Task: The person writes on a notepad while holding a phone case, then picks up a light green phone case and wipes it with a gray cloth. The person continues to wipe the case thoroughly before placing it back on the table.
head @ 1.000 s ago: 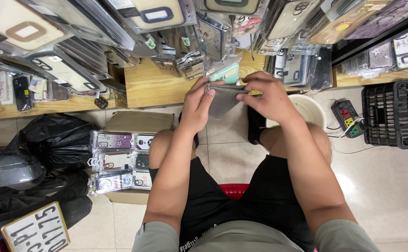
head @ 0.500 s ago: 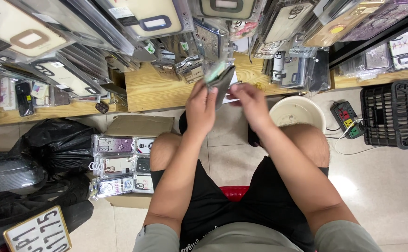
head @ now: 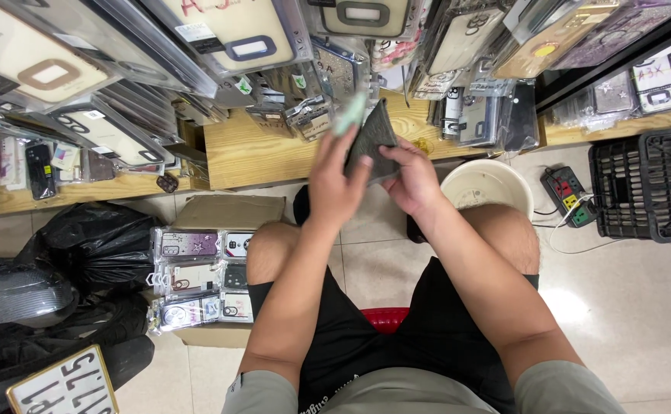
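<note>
Midway, apparently — dark phone case (head: 372, 142) gripped at upper centre of frame by left hand (head: 337, 178) and right hand (head: 411, 178), mint-green piece (head: 349, 115) alongside — not yet set down.

Both hands, left (head: 337, 178) and right (head: 412, 180), raised together, fingers curled closed.
</note>
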